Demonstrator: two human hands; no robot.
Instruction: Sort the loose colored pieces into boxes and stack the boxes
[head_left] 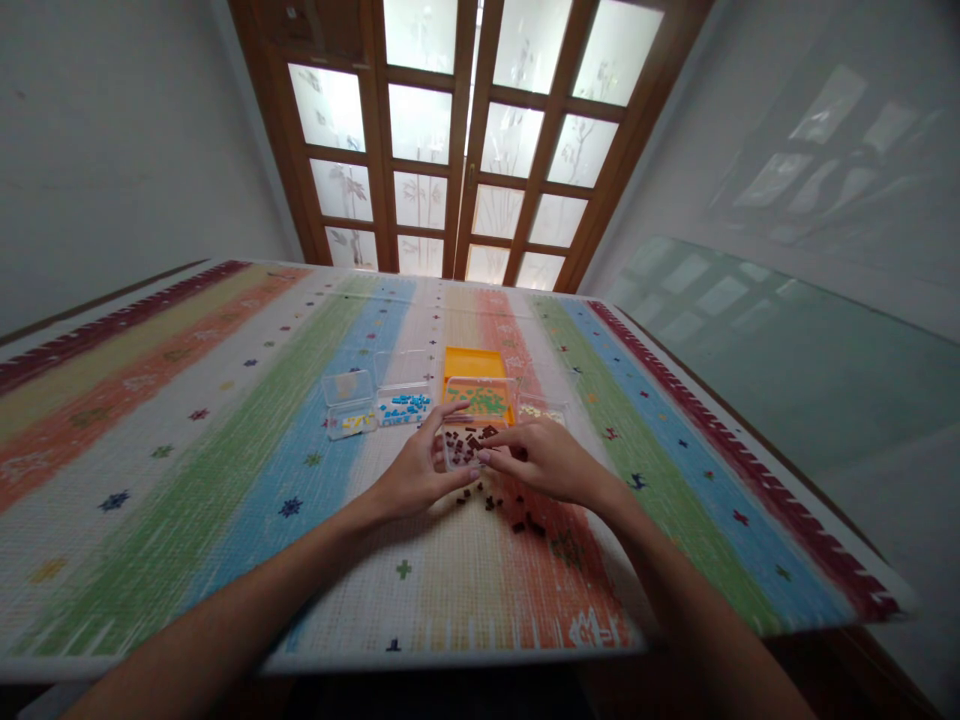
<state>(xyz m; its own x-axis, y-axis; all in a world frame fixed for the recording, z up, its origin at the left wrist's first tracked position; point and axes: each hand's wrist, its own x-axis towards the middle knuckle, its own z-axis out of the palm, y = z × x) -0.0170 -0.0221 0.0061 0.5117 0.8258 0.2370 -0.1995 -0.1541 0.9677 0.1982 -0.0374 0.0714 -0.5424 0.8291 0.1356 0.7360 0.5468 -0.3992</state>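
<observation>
A small clear plastic box (454, 461) with dark brown toy bricks (466, 442) in it is at the middle of the table. My left hand (414, 472) holds this box from the left, thumb along the near side and fingers at the far side. My right hand (541, 455) is at the box's right edge, index finger and thumb brought close together over the bricks. What lies between those fingertips, if anything, is too small to make out. Several loose brown bricks (517, 527) lie on the cloth in front of the box and below my right hand.
Behind my hands stand an orange box (475, 362), a clear tray of green pieces (487, 401), an open clear box of blue pieces (405, 407), one with yellow pieces (352, 422) and one with pale pieces (544, 410). A striped cloth (247, 480) covers the table.
</observation>
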